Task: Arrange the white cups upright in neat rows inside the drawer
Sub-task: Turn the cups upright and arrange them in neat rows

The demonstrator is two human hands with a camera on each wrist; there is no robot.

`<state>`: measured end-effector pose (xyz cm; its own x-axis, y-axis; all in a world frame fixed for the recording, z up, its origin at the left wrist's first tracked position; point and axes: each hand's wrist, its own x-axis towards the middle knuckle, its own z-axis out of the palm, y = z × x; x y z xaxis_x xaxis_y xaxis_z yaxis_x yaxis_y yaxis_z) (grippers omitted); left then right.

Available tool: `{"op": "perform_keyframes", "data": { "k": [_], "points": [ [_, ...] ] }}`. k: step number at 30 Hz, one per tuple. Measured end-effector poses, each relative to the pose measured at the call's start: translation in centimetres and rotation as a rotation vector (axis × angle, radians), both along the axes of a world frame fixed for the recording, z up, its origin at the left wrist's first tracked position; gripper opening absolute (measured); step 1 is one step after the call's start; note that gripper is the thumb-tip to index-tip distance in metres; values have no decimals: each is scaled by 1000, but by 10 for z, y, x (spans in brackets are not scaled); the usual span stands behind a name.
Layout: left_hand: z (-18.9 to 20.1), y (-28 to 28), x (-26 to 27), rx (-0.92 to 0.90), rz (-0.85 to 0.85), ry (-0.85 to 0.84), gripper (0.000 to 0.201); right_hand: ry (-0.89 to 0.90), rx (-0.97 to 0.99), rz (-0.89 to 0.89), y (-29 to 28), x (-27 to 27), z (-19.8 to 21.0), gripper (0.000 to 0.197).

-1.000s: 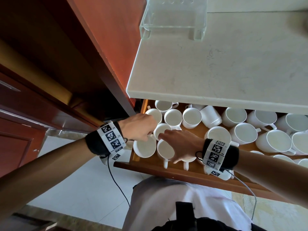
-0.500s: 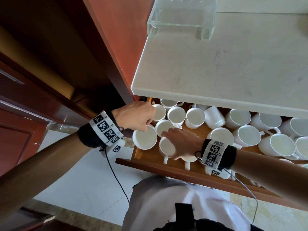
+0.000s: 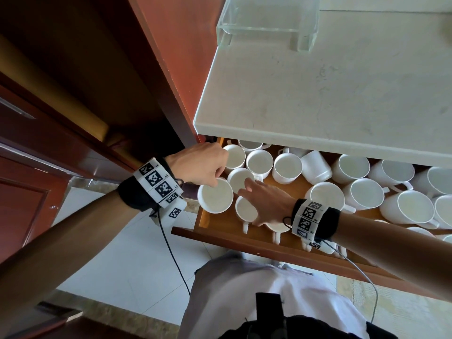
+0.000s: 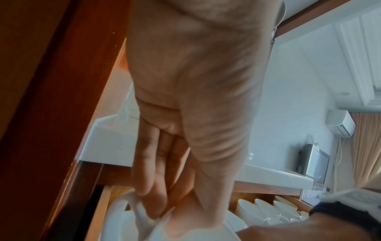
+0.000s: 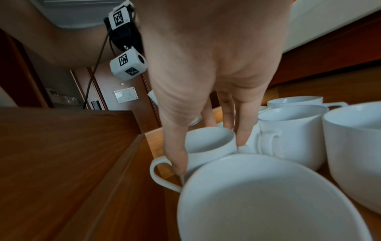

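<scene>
Many white cups fill a wooden drawer (image 3: pixel 244 242); most stand upright, and one (image 3: pixel 315 167) lies on its side in the back row. My left hand (image 3: pixel 216 178) pinches the rim of a wide white cup (image 3: pixel 215 196) by its handle, holding it above the drawer's left front corner. In the left wrist view the left hand (image 4: pixel 163 212) grips that cup (image 4: pixel 123 226) from above. My right hand (image 3: pixel 249 206) reaches over a small upright cup (image 3: pixel 243 212). Its thumb (image 5: pixel 179 164) is beside the handle and its fingers (image 5: pixel 243 138) are on the far side of this cup (image 5: pixel 208 141).
A white stone countertop (image 3: pixel 318 94) overhangs the back of the drawer, with a clear acrylic stand (image 3: pixel 266 18) on it. A red-brown cabinet side (image 3: pixel 171 57) rises at the left. Another cup (image 5: pixel 268 203) stands under my right wrist. Bare drawer floor (image 3: pixel 288 192) shows mid-drawer.
My left hand has drawn its cup a little up and toward the drawer's back left. My right hand stays on the small cup, its fingers stretched further forward.
</scene>
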<state>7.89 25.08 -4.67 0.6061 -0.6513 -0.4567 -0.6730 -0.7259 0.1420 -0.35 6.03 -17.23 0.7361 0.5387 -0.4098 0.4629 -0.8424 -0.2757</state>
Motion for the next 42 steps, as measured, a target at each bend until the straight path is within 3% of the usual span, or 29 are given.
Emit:
{"op": "perform_keyframes", "data": {
  "k": [6,13,19,21,24,27,31,34,37,42],
  "points": [
    [1,0,-1,6,18,9,44,-53,-79,82,6,-6,-8,93],
    [3,5,0,1,102,6,18,-93,-121,115,8,-4,-8,93],
    [5,6,0,-70,207,0,19,-35,-112,136,6,2,-5,99],
    [6,9,-1,-122,293,-12,19,52,37,24,-1,8,6,95],
    [4,15,-1,-248,474,-11,17,167,445,-320,-7,21,34,87],
    [-2,19,-2,-353,646,-4,24,115,655,-472,-2,31,56,104],
    [-10,17,-10,-401,799,3,33,-73,501,-349,9,30,63,104],
    [-18,16,-16,-377,851,29,31,-125,473,-286,18,29,56,91],
    [-24,18,-25,-360,868,72,29,-86,450,-258,20,32,53,86],
    [-27,29,-36,-359,845,289,30,35,349,-137,16,40,49,89]
  ]
}}
